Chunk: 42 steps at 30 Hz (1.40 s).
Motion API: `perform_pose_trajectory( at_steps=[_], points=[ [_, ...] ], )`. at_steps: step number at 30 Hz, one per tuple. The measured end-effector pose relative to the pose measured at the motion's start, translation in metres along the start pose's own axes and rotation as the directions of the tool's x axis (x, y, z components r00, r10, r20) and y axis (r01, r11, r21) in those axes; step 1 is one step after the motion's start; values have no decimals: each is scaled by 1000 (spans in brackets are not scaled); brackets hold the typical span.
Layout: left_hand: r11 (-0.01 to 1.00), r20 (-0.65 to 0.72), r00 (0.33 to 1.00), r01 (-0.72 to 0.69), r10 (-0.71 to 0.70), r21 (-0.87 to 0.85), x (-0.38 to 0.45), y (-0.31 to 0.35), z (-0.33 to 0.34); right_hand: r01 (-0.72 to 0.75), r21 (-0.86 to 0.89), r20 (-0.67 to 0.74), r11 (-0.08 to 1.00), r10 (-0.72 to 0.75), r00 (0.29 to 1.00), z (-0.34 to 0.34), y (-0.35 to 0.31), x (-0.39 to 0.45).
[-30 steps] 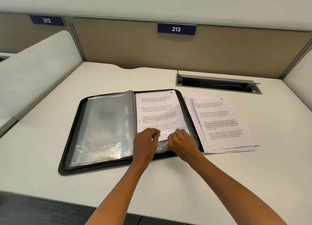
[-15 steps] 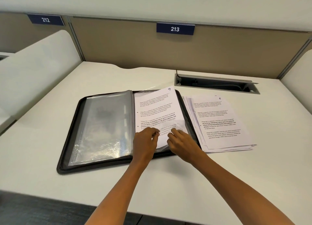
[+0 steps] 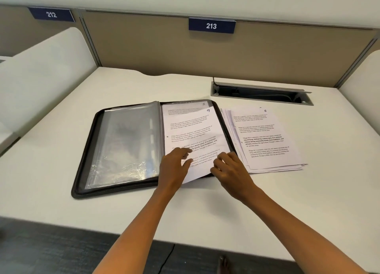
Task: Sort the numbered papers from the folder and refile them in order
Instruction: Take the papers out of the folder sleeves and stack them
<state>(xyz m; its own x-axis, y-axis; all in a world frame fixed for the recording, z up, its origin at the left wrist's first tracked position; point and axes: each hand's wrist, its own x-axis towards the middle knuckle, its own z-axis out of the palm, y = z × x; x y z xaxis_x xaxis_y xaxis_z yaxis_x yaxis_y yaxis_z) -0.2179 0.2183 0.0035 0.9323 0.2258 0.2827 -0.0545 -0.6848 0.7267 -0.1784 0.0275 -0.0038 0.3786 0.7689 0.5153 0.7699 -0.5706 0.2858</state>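
A black zip folder (image 3: 86, 150) lies open on the desk, with clear plastic sleeves (image 3: 125, 142) turned to its left side. On its right side lies a printed sheet numbered 9 (image 3: 193, 129), slightly tilted, its lower corner reaching past the folder's front edge. A sheet numbered 1 (image 3: 202, 104) peeks out behind its top edge. My left hand (image 3: 174, 166) pinches sheet 9 near its lower left. My right hand (image 3: 230, 166) has curled fingers gripping the sheet's lower right edge. A fanned stack of papers (image 3: 267, 140) topped by sheet 6 lies right of the folder.
The white desk (image 3: 61, 191) is bounded by a beige partition (image 3: 144, 47) with a 213 label behind and white side dividers (image 3: 41, 78). An open cable slot (image 3: 261, 93) is set in the desk behind the stack. A cable hangs below the desk's front edge.
Sheet 9 has come free of its sleeve and its lower end now overhangs the folder's front edge. Sheet 1 has become visible behind it. Both hands shifted slightly toward me.
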Motion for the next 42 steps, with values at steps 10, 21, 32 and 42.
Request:
perform_pose_trajectory(
  at_steps=[10,21,32,42],
  points=[
    [953,-60,956,290,-286,92,-45,-25,-2,-149,155,125,977,130,984,-12,-11,-66],
    [886,35,887,461,-460,-53,-59,-19,4,-922,366,477,123,826,300,-12,-15,-54],
    [794,85,830,554,-552,-252,-82,5,-6,-864,401,582,-303,813,-15,-26,-8,-74],
    [652,133,754,630,-643,-421,-99,7,-1,-745,489,660,-453,751,-24,-64,-13,-112]
  ],
)
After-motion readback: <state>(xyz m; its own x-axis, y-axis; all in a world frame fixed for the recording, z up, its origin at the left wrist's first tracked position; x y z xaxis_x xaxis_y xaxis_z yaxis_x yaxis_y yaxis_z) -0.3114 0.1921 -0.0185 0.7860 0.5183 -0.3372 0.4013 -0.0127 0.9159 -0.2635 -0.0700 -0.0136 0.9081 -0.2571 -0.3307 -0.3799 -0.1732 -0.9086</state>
